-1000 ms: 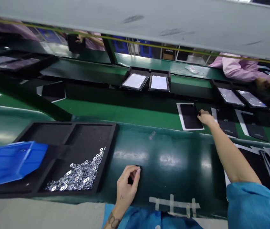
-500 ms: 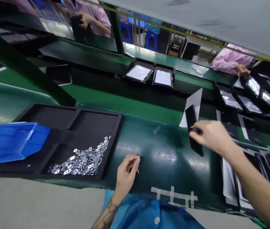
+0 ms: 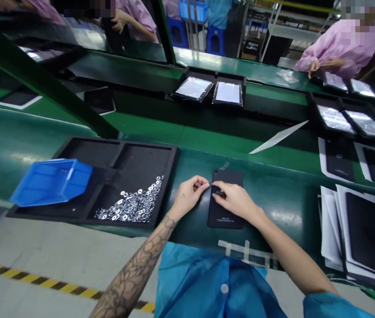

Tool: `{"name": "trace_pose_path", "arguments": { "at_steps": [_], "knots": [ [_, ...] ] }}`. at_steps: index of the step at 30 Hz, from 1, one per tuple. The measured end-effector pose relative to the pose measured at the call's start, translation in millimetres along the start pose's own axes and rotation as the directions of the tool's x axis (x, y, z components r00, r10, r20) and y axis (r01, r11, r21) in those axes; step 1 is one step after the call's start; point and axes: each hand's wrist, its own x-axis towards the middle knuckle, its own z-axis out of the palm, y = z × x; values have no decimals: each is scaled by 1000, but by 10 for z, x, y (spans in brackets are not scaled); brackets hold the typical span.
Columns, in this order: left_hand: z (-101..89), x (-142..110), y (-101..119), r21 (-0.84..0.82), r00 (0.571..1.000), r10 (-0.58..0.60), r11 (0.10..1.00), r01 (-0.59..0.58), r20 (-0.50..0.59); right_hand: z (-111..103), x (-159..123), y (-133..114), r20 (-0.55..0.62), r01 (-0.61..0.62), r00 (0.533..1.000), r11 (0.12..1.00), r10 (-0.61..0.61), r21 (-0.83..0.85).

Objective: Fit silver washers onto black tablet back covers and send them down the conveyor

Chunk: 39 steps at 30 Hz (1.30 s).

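Observation:
A black tablet back cover (image 3: 225,207) with small pale print lies flat on the green bench, its long side running away from me. My right hand (image 3: 237,201) is over its upper part, fingers curled around a small black object (image 3: 220,193) whose kind I cannot make out. At the cover's left edge my left hand (image 3: 190,193) is closed in a pinch, its fingertips nearly meeting the right ones. Whatever it pinches is too small to see. Left of it, many shiny metal washer-like rings (image 3: 134,205) are heaped in one compartment of a black tray (image 3: 170,176).
A blue bin (image 3: 51,183) sits tilted on the tray's left part. Black covers with white sheets (image 3: 369,229) are stacked at the right. A white sheet (image 3: 278,138) stands on the green belt beyond. Framed panels (image 3: 227,93) lie farther back, where people in pink work.
My right hand has brought the black cover from the right and it now lies flat before me. My left hand has moved up and right to its edge. The view has shifted.

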Motion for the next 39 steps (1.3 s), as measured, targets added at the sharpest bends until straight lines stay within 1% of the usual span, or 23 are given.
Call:
{"name": "trace_pose_path", "arguments": {
  "at_steps": [2, 4, 5, 7, 10, 12, 15, 22, 26, 30, 33, 35, 37, 39],
  "knots": [
    [5, 256, 52, 74, 999, 23, 997, -26, 50, -71, -70, 246, -143, -110, 984, 993, 104, -40],
    [10, 514, 96, 102, 994, 24, 994, -35, 107, -70, -121, 457, -269, -235, 943, 964, 195, -124],
    [12, 628, 113, 110, 991, 19, 993, -34, 135, -37, -139, 532, -313, -277, 924, 948, 217, -158],
    [18, 810, 140, 135, 982, 0, 991, -26, 191, 76, -168, 612, -370, -308, 902, 932, 221, -192],
    [27, 964, 169, 171, 963, -48, 985, 2, 267, 251, -197, 611, -421, -307, 883, 934, 208, -183],
    [31, 1015, 188, 185, 947, -82, 982, 24, 311, 306, -207, 599, -432, -295, 879, 941, 201, -164],
    [28, 1075, 216, 194, 930, -120, 980, 53, 348, 307, -213, 618, -430, -274, 883, 951, 190, -145],
    [-11, 1209, 263, 258, 901, -203, 960, 107, 382, 286, -230, 662, -408, -242, 896, 963, 174, -120],
    [-18, 1258, 335, 326, 878, -243, 939, 107, 412, 282, -244, 651, -397, -225, 903, 968, 164, -111],
    [-19, 1366, 423, 401, 844, -264, 914, 65, 467, 265, -249, 642, -381, -229, 908, 968, 174, -105],
    [-14, 1525, 480, 445, 808, -280, 895, 25, 518, 252, -248, 639, -375, -234, 910, 966, 177, -113],
    [-3, 1652, 510, 498, 780, -286, 866, -38, 557, 247, -249, 640, -371, -234, 912, 964, 174, -124],
    [3, 1757, 526, 556, 747, -290, 822, -126, 598, 246, -250, 643, -370, -235, 913, 963, 172, -133],
    [-8, 1800, 516, 573, 731, -277, 798, -186, 624, 251, -250, 650, -378, -236, 911, 962, 168, -140]
  ]
}}
